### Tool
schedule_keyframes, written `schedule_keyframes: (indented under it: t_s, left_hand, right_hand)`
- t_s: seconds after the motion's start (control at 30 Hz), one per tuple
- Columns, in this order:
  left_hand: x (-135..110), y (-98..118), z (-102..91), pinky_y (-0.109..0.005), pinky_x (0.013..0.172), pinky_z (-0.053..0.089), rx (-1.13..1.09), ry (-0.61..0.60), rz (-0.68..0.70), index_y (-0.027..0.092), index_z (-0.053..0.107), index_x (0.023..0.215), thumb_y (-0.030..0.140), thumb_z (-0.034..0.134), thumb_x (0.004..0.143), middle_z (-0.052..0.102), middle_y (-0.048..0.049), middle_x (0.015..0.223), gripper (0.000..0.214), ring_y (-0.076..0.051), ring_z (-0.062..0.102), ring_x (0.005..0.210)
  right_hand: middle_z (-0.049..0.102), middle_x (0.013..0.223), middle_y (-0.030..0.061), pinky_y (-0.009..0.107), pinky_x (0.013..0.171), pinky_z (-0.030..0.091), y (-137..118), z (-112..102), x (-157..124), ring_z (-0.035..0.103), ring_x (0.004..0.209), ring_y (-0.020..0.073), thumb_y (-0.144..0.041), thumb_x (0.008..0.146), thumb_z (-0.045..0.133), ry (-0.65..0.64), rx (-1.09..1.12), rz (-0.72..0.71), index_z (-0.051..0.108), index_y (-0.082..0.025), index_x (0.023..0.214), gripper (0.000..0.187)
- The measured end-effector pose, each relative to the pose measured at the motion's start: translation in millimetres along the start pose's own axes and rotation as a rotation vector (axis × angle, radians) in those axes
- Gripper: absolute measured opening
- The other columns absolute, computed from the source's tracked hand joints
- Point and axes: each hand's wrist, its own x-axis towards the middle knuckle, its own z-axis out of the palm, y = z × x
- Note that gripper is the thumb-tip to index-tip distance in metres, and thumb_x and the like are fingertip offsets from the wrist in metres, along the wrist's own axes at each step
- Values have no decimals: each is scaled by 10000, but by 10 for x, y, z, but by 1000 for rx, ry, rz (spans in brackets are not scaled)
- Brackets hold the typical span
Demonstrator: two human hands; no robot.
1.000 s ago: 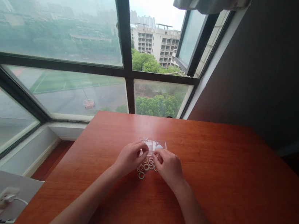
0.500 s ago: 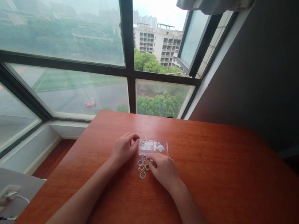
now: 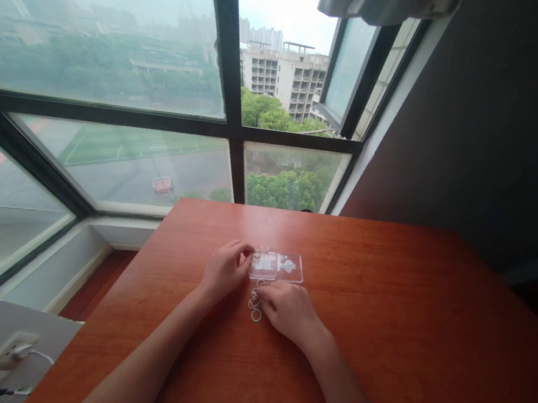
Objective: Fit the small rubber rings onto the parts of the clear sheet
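Observation:
A clear plastic piece with white shapes (image 3: 291, 267) lies flat on the table, small upright parts at its left end. One small ring (image 3: 256, 255) is at that end. My left hand (image 3: 226, 267) is at the left edge, its curled fingertips and thumb closed against the plastic piece beside this ring. In front of it lies a loose cluster of several small pale rings (image 3: 256, 315), partly overlapping. My right hand (image 3: 290, 309) comes over the cluster from the right, fingers bent down and pinched at a ring. Its fingertips hide some of the rings.
Everything lies on a reddish-brown wooden table (image 3: 382, 322). Beyond its far edge stand dark-framed windows (image 3: 231, 132), one pane open at the right. A dark wall (image 3: 456, 134) rises at the right. Sockets with plugs (image 3: 11, 352) are at lower left.
My right hand has shifted slightly left over the rings, covering more of them. My left hand has moved a little right, closer against the plastic piece and its ring.

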Motion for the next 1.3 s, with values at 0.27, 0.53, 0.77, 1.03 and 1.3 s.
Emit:
schedule_keyframes:
  t_s: [0.27, 0.53, 0.77, 1.03, 1.3]
  left_hand:
    - [-7, 37, -14, -240, 619, 395, -28, -11, 19, 188, 647, 865, 192, 520, 838, 609, -9, 772, 129, -123, 504, 644]
    - [-28, 129, -30, -218, 595, 407, -167, -83, 96, 185, 648, 890, 214, 506, 866, 611, -10, 777, 147, -103, 492, 615]
    - [-55, 280, 19, -208, 593, 407, -300, -150, 153, 175, 654, 868, 213, 527, 867, 610, -20, 799, 133, -87, 484, 611]
    - [-61, 280, 13, -205, 585, 407, -335, -177, 147, 169, 655, 846, 210, 520, 861, 597, -23, 775, 143, -91, 485, 618]
    - [-33, 225, 55, -211, 595, 403, -244, -93, 111, 179, 630, 807, 208, 525, 854, 591, -3, 742, 119, -94, 484, 606]
  right_hand:
    - [709, 859, 8, 220, 678, 399, -9, 2, -2, 639, 817, 149, -257, 907, 538, 6, 29, 5, 699, -261, 914, 161]
    - [722, 863, 15, 222, 707, 422, 89, -55, -3, 637, 766, 147, -228, 895, 542, 279, 204, 183, 710, -236, 942, 175]
    - [726, 869, 28, 226, 687, 427, 113, -58, 8, 634, 738, 150, -239, 892, 540, 365, 293, 196, 721, -221, 961, 194]
    - [723, 816, 17, 226, 655, 421, 106, -66, 8, 621, 683, 146, -246, 892, 530, 375, 275, 251, 713, -225, 921, 186]
    - [734, 929, 24, 241, 735, 434, 93, -42, 6, 651, 797, 167, -233, 896, 524, 336, 240, 292, 699, -242, 1008, 208]
